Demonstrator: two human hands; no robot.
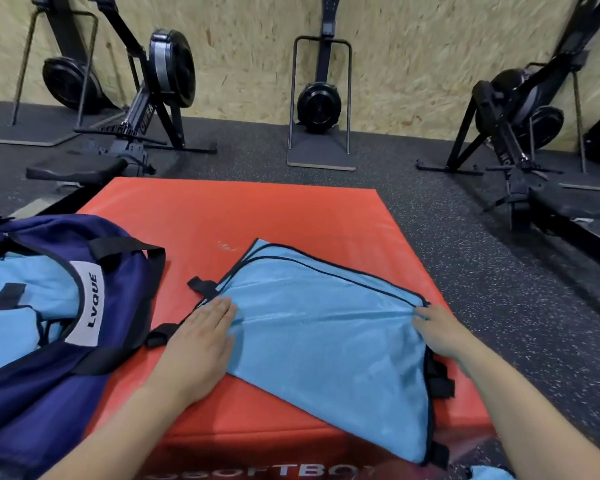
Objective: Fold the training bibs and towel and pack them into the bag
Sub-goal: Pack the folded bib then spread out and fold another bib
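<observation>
Bag: a navy bag [94, 344] lies open at the left, partly on the red soft box and partly hanging past its left edge; a white label reading "LVQUE" [85, 299] runs along its opening, and black straps [125, 247] arch over the top.
Packed items: light blue fabric [25, 299] with black trim already sits inside the bag's opening; whether it is bibs or the towel cannot be told.
Left hand: the left hand [201, 344] lies flat, fingers straight and together, pressing on the left edge of the bib just beside its black side straps; it grips nothing.
Bib: a light blue training bib [326, 334] with black piping is spread on the red soft box, right of the bag and apart from it, doubled over so that two piped edges run side by side along its far side; its near corner hangs over the front edge.
Right hand: the right hand [444, 334] is at the bib's right edge, fingers curled and pinching the fabric near the far right corner, where a crease runs across toward the left hand.
Surface: the red soft box [257, 213] stands on dark speckled rubber flooring [499, 278].
Near right corner: a scrap of light blue cloth [489, 474] shows at the bottom edge.
Background: black rowing machines [160, 84] stand along a chipboard wall [257, 46].
</observation>
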